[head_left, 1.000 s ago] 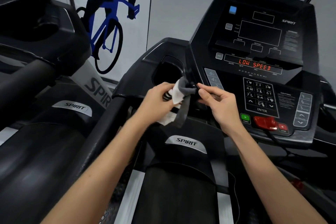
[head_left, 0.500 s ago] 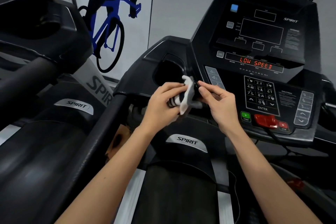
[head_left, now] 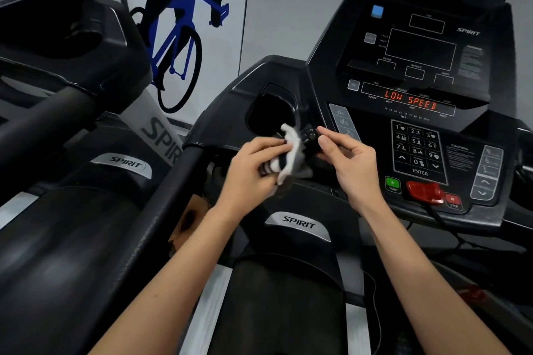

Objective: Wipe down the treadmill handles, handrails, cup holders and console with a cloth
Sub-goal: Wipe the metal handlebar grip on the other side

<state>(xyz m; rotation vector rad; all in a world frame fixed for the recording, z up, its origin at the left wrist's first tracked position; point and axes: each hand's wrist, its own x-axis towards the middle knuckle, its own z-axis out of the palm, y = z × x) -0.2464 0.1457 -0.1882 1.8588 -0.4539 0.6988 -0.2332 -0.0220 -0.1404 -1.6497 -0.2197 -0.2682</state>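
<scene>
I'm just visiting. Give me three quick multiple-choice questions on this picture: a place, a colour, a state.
1. Where is the cloth? A) in the left hand, by the cup holder B) on the keypad C) on the belt
2. The START button is: A) blue B) green C) yellow
3. The display is: A) dark B) lit, reading LOW SPEED C) cracked
Answers: 1 A, its fingers curl round it while the right hand pinches the black handle; 2 B, plainly green; 3 B, red letters glow.

Forearms extended forward; left hand (head_left: 251, 170) curled, gripping; right hand (head_left: 352, 166) pinching.
</scene>
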